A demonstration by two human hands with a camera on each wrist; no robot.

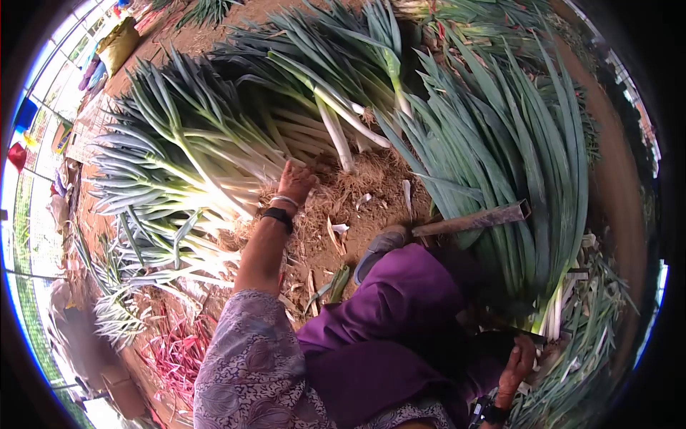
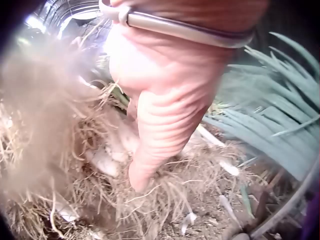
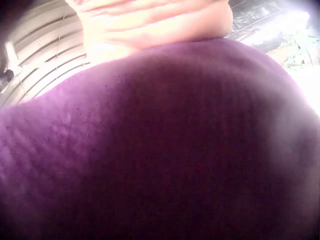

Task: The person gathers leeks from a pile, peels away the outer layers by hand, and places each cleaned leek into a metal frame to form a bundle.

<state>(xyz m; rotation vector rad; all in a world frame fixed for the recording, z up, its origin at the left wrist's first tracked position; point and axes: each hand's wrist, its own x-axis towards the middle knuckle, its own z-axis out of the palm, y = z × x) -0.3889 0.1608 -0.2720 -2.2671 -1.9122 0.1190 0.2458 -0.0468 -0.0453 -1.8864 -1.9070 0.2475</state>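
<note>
My left hand (image 1: 294, 182) reaches down to the root ends of a big heap of leeks (image 1: 236, 168) in the head view. Up close in the left wrist view, its thumb (image 2: 145, 167) points down onto tangled roots (image 2: 90, 190), beside white leek bases (image 2: 102, 162); the other fingers are hidden. At the lower right, my right hand (image 1: 518, 365) lies by the purple-clad knee, close to a dark, flat strip (image 1: 532, 334); I cannot tell whether it holds this. The right wrist view shows mostly purple cloth (image 3: 175, 140), with part of the hand (image 3: 160, 25) above.
Long green leek leaves (image 1: 507, 157) spread at the right, with a hollow metal bar (image 1: 475, 218) across them. A shoe (image 1: 382, 250) stands on the soil (image 1: 325, 261) among peelings. Red strips (image 1: 179, 357) lie at the lower left, and a yellow sack (image 1: 118, 44) stands at the upper left.
</note>
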